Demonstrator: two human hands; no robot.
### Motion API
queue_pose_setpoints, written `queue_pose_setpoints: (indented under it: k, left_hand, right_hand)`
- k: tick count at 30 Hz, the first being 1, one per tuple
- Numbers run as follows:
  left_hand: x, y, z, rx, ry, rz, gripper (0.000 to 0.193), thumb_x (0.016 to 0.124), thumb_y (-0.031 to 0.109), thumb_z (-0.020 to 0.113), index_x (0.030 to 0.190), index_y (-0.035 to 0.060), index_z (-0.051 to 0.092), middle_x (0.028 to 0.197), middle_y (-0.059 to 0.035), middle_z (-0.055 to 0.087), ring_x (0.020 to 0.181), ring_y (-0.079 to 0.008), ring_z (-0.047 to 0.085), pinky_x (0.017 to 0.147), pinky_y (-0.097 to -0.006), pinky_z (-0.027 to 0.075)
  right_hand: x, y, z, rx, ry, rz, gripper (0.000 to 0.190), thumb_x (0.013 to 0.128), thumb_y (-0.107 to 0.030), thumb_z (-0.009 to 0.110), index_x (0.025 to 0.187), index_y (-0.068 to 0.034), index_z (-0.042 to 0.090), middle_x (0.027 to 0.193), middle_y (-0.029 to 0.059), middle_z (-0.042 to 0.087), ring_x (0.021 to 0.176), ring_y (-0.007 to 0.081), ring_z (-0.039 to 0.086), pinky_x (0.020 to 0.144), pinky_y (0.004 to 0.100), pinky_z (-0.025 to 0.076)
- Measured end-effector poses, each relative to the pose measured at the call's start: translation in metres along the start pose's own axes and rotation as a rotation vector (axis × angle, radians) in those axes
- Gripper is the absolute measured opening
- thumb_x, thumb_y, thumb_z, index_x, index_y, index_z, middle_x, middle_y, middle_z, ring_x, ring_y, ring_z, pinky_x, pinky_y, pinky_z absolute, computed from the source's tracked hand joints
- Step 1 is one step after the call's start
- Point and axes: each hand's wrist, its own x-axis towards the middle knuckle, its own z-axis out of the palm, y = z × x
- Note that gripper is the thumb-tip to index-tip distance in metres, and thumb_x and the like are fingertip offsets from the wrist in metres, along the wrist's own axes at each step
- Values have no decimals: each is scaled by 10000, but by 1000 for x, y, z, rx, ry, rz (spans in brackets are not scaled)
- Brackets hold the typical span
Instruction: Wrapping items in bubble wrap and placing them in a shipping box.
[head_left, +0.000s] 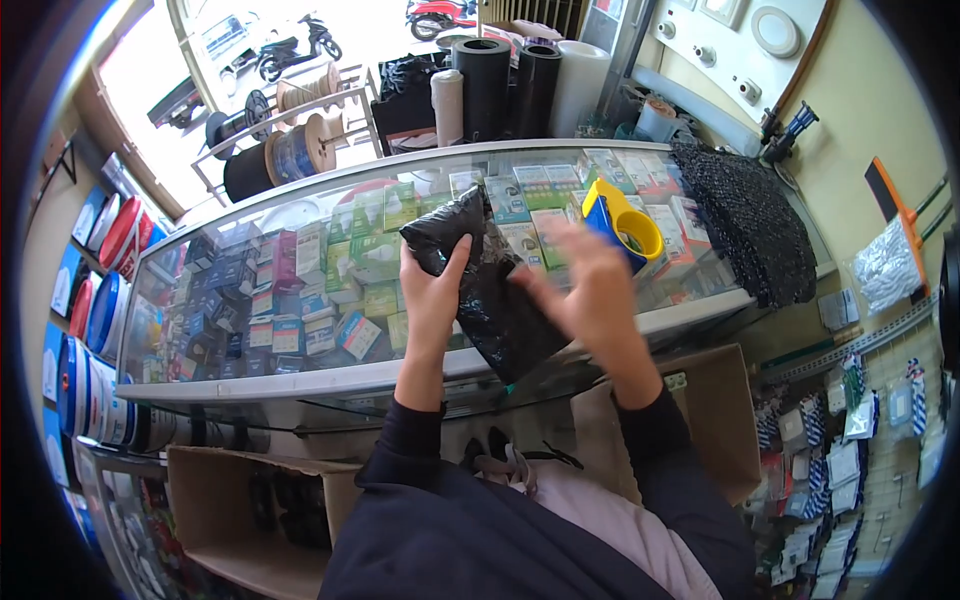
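Note:
My left hand (439, 281) grips the upper left part of a package wrapped in black plastic (506, 300), thumb on its near face. The package hangs tilted above the front edge of a glass display counter (247, 382). At its right side is my right hand (589, 289), blurred, with fingers spread; whether the fingertips touch the plastic I cannot tell. Just beyond that hand, a yellow and blue tape dispenser (622, 229) rests on the glass top. Under the glass lie many boxed light bulbs (367, 225).
Black bubble wrap (750, 225) drapes over the counter's right end. Large rolls (487, 90) stand behind it, with cable spools (300, 154) to their left. Open cardboard boxes (247, 555) (720, 420) sit below the counter. Packaged goods (840, 465) hang at right.

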Motion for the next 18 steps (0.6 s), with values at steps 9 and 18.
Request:
queue_pose_setpoints:
  k: [9, 18]
  left_hand:
    - [-9, -5, -3, 610, -220, 387, 269, 793, 128, 627, 1060, 103, 610, 975, -95, 626, 921, -302, 534, 964, -374, 319]
    - [-14, -6, 1, 663, -218, 422, 544, 722, 79, 694, 1232, 113, 507, 1113, -163, 566, 1058, -315, 471, 959, -392, 355]
  right_hand:
    - [14, 107, -19, -332, -441, 404, 489, 791, -457, 595, 758, 28, 645, 734, 187, 644, 696, 338, 622, 663, 386, 486]
    - [54, 84, -65, 1204, -149, 760, 304, 873, -275, 561, 874, 29, 575, 654, 117, 619, 500, 159, 604, 517, 238, 517]
